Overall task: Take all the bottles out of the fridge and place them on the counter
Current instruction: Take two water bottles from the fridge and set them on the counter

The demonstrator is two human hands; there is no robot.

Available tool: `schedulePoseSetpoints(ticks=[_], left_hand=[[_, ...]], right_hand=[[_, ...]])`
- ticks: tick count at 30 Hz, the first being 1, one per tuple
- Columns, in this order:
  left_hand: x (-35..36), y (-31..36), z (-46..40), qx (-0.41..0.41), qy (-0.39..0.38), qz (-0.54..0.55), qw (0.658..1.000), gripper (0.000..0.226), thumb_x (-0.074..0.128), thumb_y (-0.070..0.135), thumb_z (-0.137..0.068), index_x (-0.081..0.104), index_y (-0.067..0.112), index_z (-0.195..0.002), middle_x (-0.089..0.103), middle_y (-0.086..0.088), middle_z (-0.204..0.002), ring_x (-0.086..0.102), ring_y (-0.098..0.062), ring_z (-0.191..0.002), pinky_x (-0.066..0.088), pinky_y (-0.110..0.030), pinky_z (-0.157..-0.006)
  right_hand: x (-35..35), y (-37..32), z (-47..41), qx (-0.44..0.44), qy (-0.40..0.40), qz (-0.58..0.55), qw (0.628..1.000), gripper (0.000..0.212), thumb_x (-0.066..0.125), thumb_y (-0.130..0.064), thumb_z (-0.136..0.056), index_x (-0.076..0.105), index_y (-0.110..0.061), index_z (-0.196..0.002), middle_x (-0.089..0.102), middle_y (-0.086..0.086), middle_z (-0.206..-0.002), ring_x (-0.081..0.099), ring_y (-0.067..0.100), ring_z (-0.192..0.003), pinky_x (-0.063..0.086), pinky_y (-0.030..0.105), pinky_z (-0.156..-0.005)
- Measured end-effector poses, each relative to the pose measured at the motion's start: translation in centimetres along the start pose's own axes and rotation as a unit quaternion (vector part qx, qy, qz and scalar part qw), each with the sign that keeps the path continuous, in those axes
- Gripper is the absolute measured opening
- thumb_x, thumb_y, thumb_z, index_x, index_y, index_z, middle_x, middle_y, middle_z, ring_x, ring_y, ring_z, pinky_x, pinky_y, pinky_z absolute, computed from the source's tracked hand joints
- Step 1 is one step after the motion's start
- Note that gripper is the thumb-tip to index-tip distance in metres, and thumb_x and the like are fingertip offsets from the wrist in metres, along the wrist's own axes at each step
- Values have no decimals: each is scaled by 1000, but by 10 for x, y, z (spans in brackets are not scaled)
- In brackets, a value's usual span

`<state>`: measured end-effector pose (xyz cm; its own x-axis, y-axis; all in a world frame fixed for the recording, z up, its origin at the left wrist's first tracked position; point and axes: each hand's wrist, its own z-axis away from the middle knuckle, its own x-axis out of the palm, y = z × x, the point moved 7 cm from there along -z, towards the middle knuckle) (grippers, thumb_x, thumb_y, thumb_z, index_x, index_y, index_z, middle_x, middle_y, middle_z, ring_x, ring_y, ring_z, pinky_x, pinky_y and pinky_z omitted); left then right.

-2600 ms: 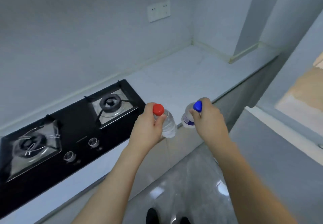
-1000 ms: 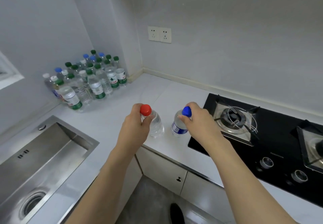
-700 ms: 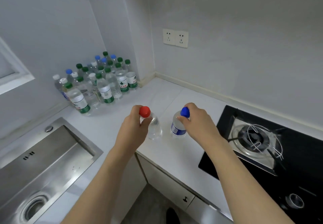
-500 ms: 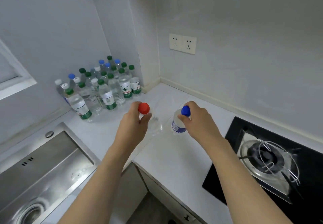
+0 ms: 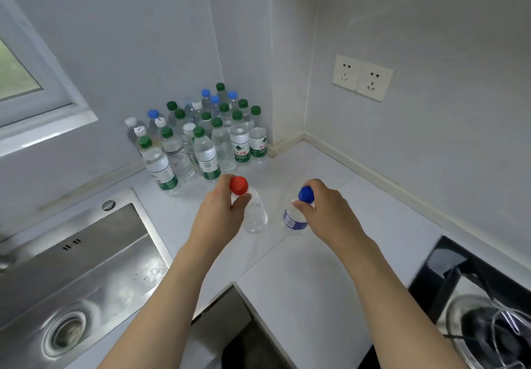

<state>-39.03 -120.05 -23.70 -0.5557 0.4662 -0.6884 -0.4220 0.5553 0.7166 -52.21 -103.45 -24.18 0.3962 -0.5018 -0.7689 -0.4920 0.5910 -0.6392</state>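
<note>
A: What is held at this moment?

B: Two bottles are carried by the neck. The left hand (image 5: 221, 210) is clamped just under the cap of the red-capped bottle (image 5: 253, 213), and the right hand (image 5: 324, 210) is clamped the same way on the blue-capped bottle (image 5: 294, 219). Both are hung over the white counter (image 5: 301, 271), near the corner; whether their bases are touching it cannot be told.

A: What has changed over the last seconds?

B: The view has been swung from the stove (image 5: 482, 311), now only at the near right edge, toward the far left corner, and the cluster of bottles (image 5: 201, 135) already stood there has been brought much closer. The sink (image 5: 71, 282) is seen at the near left. The grips have not been altered.

A: What is meant by that for the task?

B: It is judged that the carry is nearly finished and that the two bottles are about to be set down beside the cluster. The fridge is not seen, so what is left inside cannot be judged.

A: Can any writing be read?

B: Green-and-white labels with Chinese characters are seen on several of the clustered bottles, but the brand cannot be made out with certainty. A blue band label is seen on the blue-capped bottle, its text unreadable. No label is visible on the red-capped one.
</note>
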Motion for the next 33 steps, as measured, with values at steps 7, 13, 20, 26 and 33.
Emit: schedulePoseSetpoints(ticks=[7,13,20,26,33], left_hand=[[-21,-47,-40,-33,17,3,999,25,59,27,-94,48,18,-115,64,-5,-96,59,-29,-92,49,-45,-80],[-50,-99,-77,-73,23,-31,997,22,57,28,-95,47,20,-113,63,-4,-94,58,-26,-83,44,-35,-67],[-86,-172,-118,-107,21,-52,993,23,58,29,-94,47,25,-114,67,-2,-100,57,-23,-68,49,-36,-66],[-93,-216,-147,-118,-4,-58,991,23,61,31,-92,48,27,-111,68,1,-100,55,-17,-61,49,-36,-63],[-79,-239,-174,-120,-17,-45,992,25,63,29,-91,51,24,-113,63,5,-96,56,-17,-72,38,-27,-62]], right_hand=[[42,-38,-59,-32,-44,12,998,23,56,-34,-94,50,-18,-110,53,-1,-91,49,22,-75,39,29,-68],[93,-85,-111,-54,-89,34,994,24,55,-33,-95,49,-19,-114,52,-2,-96,52,25,-84,42,33,-72],[170,-141,-166,-79,-160,46,983,24,56,-31,-94,49,-21,-114,59,2,-104,56,26,-89,47,37,-76],[217,-174,-204,-116,-176,75,975,23,57,-30,-93,50,-17,-110,59,5,-103,53,25,-88,46,37,-75],[258,-178,-236,-106,-185,82,973,25,60,-30,-91,51,-16,-109,54,9,-104,52,26,-97,46,36,-81]])
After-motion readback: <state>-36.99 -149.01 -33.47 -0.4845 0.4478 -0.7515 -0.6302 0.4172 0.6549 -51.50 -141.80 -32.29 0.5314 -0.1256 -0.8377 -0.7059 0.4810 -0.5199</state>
